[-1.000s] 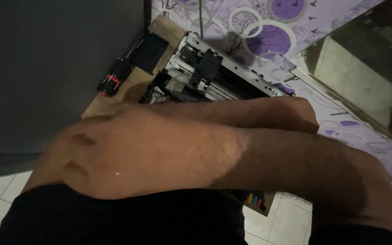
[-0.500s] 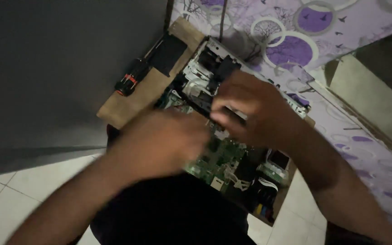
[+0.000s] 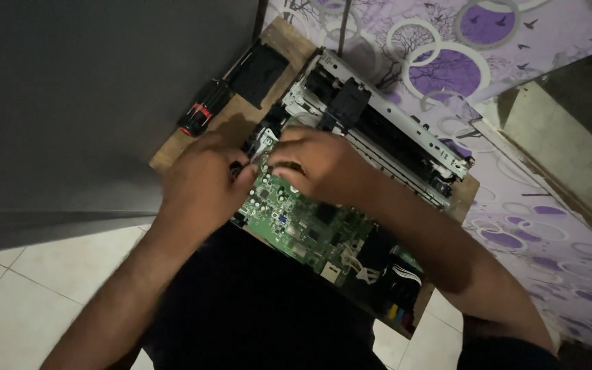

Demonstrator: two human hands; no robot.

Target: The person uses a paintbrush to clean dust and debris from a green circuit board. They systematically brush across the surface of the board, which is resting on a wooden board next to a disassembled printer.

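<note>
Both my hands are at the upper left corner of the green circuit board [image 3: 310, 229], which sits bolted across the near side of the stripped-down printer chassis [image 3: 378, 130] in the middle of the frame. My left hand [image 3: 203, 181] is curled, its fingertips pressed in at the board's corner beside a small black part that I can only half see; whether I actually pinch it or just brace against it I cannot tell. My right hand [image 3: 320, 164] lies over the top edge of the board, fingers bent down onto it, and what lies under them is hidden by my knuckles. I judge that I am working at a connector or a fastener on that corner, steadying with one hand and fingering with the other. The next move, as I see it, calls for a small, careful pull or push right at that corner, without flexing the board or snagging the white plugs and wires [image 3: 368, 264] at its lower right. The red-and-black screwdriver [image 3: 200, 116] lies untouched on the wooden surface [image 3: 241, 113] at upper left, just beside a flat black part [image 3: 262, 68], within reach if it is a screw.
</note>
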